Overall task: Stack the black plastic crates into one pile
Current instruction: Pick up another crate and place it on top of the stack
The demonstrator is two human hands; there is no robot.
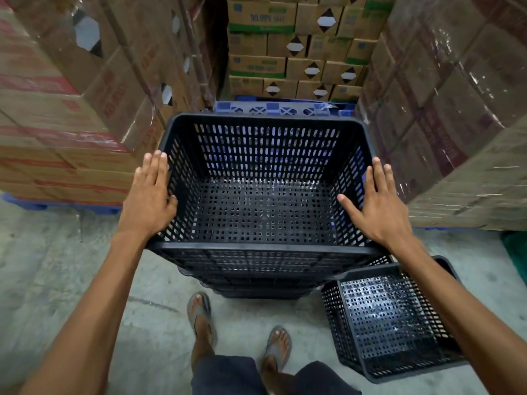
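Observation:
A pile of nested black plastic crates (256,280) stands on the floor right in front of me. The top crate (265,119) is empty, and its perforated bottom shows. My left hand (149,201) lies flat on its left rim, fingers stretched along the outside and thumb inside. My right hand (379,206) lies the same way on the right rim. Neither hand curls around the rim. One more black crate (385,323) sits alone on the floor at the lower right, tilted and partly under my right forearm.
Wrapped cardboard box stacks wall in the left (57,115) and right (456,109), with more boxes (299,52) behind on a blue pallet (271,108). My feet in flip-flops (199,317) stand on the concrete floor (71,266) just behind the pile.

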